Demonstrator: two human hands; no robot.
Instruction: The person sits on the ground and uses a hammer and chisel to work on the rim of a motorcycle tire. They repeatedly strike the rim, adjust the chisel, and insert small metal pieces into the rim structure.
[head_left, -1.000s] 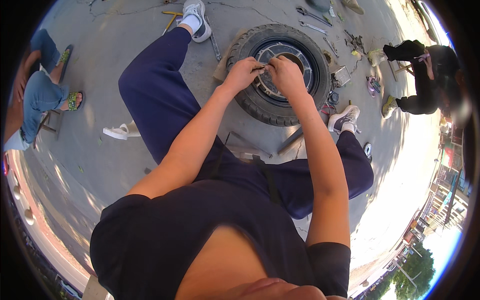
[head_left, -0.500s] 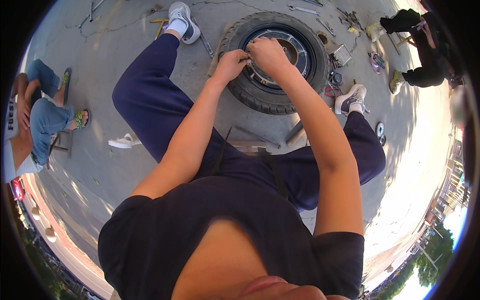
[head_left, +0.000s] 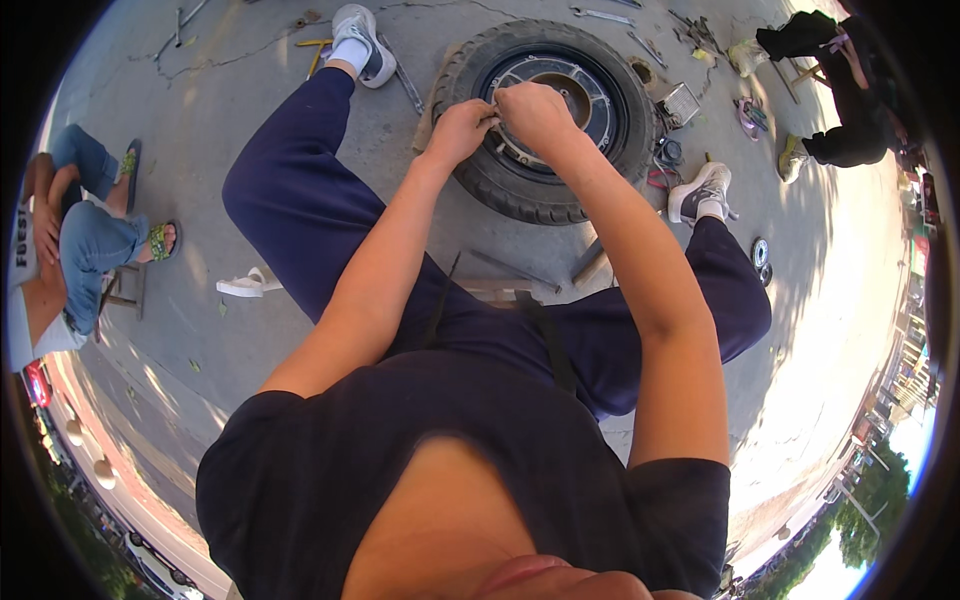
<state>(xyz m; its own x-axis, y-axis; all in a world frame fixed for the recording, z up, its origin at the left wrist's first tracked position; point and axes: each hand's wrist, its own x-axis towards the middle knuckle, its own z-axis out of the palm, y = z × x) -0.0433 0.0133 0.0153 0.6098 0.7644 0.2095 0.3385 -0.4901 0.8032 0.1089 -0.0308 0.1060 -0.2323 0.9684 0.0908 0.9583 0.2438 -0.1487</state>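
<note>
A black wheel with a treaded tyre [head_left: 520, 203] lies flat on the ground between my feet. Its dark metal hub [head_left: 600, 115] has a ring of bolts and a round recess in the middle. My left hand [head_left: 463, 130] is closed over the wheel's left side, fingertips pinched together. Right against it, my right hand [head_left: 535, 115] is closed too, its fingers curled over the hub's left part. The fingertips of both hands meet at one spot near the rim. Whatever small thing they hold there is hidden by the fingers.
Wrenches [head_left: 602, 17] and other tools lie beyond the wheel. A metal box-like part [head_left: 679, 105] sits at its right, near my right shoe [head_left: 703, 190]. A long flat tool [head_left: 405, 85] rests by my left shoe. People sit at far left and far right.
Both hands stay at the same spot on the wheel. The right hand's fingers have curled in a little more, and the view has shifted slightly.
</note>
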